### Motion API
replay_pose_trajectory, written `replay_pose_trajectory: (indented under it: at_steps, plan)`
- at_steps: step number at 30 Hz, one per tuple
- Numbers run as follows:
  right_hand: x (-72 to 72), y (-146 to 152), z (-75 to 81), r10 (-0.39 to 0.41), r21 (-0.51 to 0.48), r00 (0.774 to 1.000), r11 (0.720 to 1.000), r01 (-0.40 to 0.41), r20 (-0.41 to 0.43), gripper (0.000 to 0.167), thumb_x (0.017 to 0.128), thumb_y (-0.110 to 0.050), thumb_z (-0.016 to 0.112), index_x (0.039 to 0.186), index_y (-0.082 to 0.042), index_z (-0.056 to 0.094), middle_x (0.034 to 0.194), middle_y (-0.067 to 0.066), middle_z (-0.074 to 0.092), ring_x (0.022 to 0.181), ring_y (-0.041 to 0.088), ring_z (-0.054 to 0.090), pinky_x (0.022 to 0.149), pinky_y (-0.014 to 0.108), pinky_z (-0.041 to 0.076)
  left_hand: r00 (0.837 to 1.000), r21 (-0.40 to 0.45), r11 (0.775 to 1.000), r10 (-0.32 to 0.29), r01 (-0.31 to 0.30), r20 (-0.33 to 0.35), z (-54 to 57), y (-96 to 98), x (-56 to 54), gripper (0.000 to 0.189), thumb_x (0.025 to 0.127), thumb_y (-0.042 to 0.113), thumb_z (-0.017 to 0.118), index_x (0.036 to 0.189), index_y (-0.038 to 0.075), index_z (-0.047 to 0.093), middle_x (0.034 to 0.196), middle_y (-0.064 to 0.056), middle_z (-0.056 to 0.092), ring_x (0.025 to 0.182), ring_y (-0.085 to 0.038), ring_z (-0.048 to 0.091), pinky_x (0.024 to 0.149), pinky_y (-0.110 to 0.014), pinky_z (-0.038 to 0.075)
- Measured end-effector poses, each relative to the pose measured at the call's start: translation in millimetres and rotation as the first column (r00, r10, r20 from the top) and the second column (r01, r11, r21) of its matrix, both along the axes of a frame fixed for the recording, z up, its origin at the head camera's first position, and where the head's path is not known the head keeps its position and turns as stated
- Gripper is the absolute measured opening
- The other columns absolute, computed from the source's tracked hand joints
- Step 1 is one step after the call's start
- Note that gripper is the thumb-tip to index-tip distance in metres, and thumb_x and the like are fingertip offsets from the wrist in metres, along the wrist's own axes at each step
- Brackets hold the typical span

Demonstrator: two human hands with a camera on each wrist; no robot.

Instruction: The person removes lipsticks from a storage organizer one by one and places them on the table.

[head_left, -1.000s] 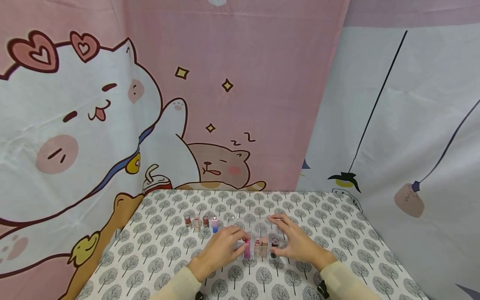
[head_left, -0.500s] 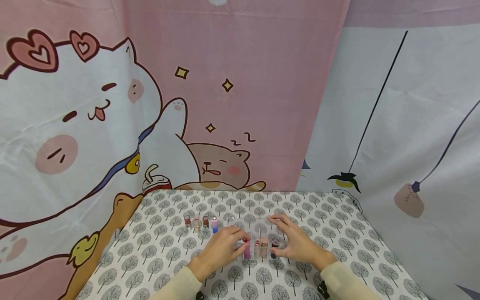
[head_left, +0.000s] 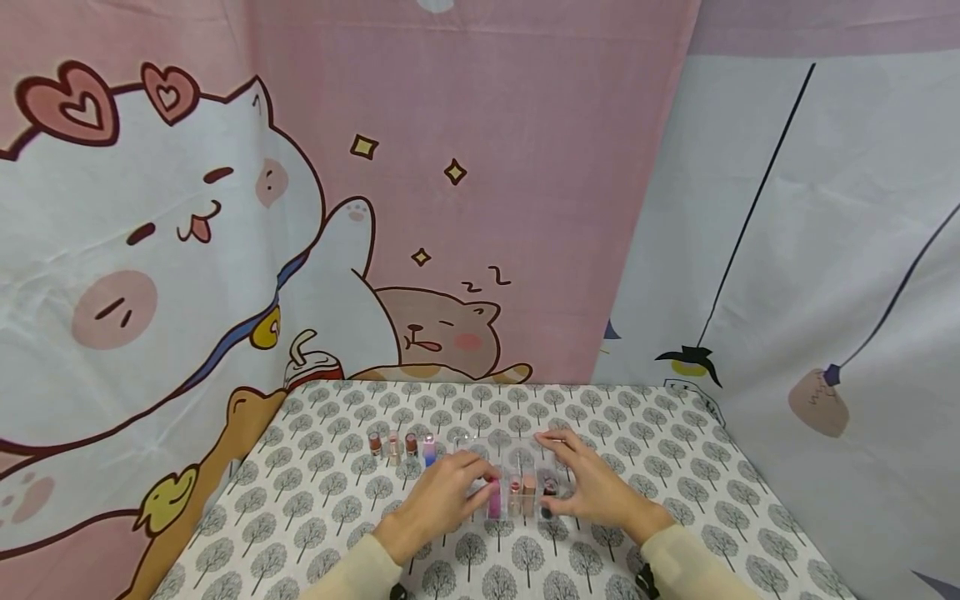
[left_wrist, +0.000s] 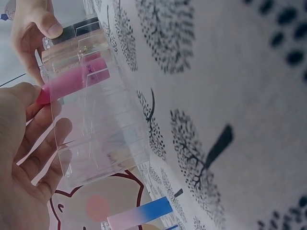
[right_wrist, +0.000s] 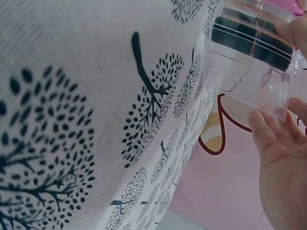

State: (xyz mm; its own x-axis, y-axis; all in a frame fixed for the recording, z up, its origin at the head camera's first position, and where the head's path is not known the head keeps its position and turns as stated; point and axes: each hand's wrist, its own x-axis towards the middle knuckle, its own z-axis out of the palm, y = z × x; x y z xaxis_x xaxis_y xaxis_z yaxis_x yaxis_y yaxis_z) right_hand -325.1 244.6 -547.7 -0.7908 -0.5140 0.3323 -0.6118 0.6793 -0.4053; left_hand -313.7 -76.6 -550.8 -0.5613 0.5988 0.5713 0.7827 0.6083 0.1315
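Observation:
A clear plastic organizer (left_wrist: 103, 143) with compartments stands on the cloth. My left hand (head_left: 444, 490) pinches the upper end of a bright pink lipstick tube (left_wrist: 74, 82) between thumb and fingers; its lower part sits inside a front compartment. The other left fingers spread behind the clear wall. My right hand (head_left: 600, 493) holds the organizer's right side, thumb at the front near a black lipstick tube (right_wrist: 249, 42) and fingers at the back edge. Between the pink and black tubes stand a clear-topped lipstick (head_left: 514, 495) and a rose-gold lipstick (head_left: 528, 493).
Left of the organizer, several lipsticks stand in a row, among them a brown-topped lipstick (head_left: 376, 443) and a pink-and-blue tube (head_left: 430, 450). A tree-print cloth (head_left: 330, 500) covers the table. Cartoon-print curtains (head_left: 525, 208) hang behind and at the sides.

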Motion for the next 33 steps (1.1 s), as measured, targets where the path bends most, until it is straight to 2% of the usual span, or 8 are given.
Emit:
replay_pose_trajectory:
  at_steps: [7,15,22,28,33]
  plan:
    - [0.6,0.3,-0.1,0.006,-0.009,1.000,1.000,-0.006,0.023,0.102,0.092,-0.038,0.101,0.177,-0.014,0.048,0.174,0.008,0.052,0.141,0.040,0.071,0.114,0.061,0.068,1.000,0.046,0.999,-0.006,0.007,-0.012,3.9,-2.3,1.5,0.017,0.104,0.024,0.091,0.119,0.020,0.085,0.113,0.006,0.086,0.100,-0.009,0.081,0.093,-0.024,0.071]
    - [-0.5,0.7,-2.2,0.006,-0.013,1.000,1.000,-0.006,0.011,0.103,0.091,-0.037,0.102,0.176,-0.014,0.049,0.174,0.008,0.052,0.138,0.039,0.073,0.112,0.059,0.069,0.998,0.080,0.996,-0.023,0.028,-0.065,7.5,-4.8,2.0,0.018,0.102,0.022,0.092,0.118,0.020,0.084,0.111,0.006,0.085,0.098,-0.007,0.080,0.090,-0.018,0.069]
    - [-1.8,1.2,-2.2,0.010,-0.014,1.000,1.000,-0.010,0.012,0.103,0.091,-0.041,0.101,0.176,-0.014,0.049,0.175,0.008,0.051,0.138,0.039,0.073,0.112,0.059,0.069,0.997,0.091,0.995,-0.030,0.037,-0.071,11.4,-8.0,1.0,0.015,0.104,0.022,0.090,0.118,0.018,0.084,0.112,0.006,0.085,0.099,-0.012,0.082,0.092,-0.020,0.069]
    - [-2.0,1.2,-2.9,0.003,-0.016,1.000,1.000,-0.003,0.020,0.104,0.091,-0.044,0.101,0.177,-0.016,0.049,0.175,0.007,0.051,0.137,0.038,0.073,0.112,0.061,0.069,0.992,0.108,0.994,-0.019,0.033,-0.126,16.7,-10.8,0.9,0.016,0.103,0.023,0.091,0.117,0.021,0.084,0.109,0.008,0.085,0.095,-0.005,0.079,0.090,-0.016,0.067]
    - [-1.7,1.5,-2.8,0.001,-0.018,1.000,1.000,0.000,0.030,0.104,0.091,-0.044,0.101,0.177,-0.017,0.048,0.175,0.006,0.051,0.138,0.039,0.073,0.112,0.062,0.069,0.987,0.134,0.989,-0.038,0.059,-0.158,20.4,-13.2,0.3,0.017,0.102,0.020,0.092,0.117,0.018,0.084,0.107,0.007,0.084,0.093,-0.005,0.078,0.088,-0.013,0.066]
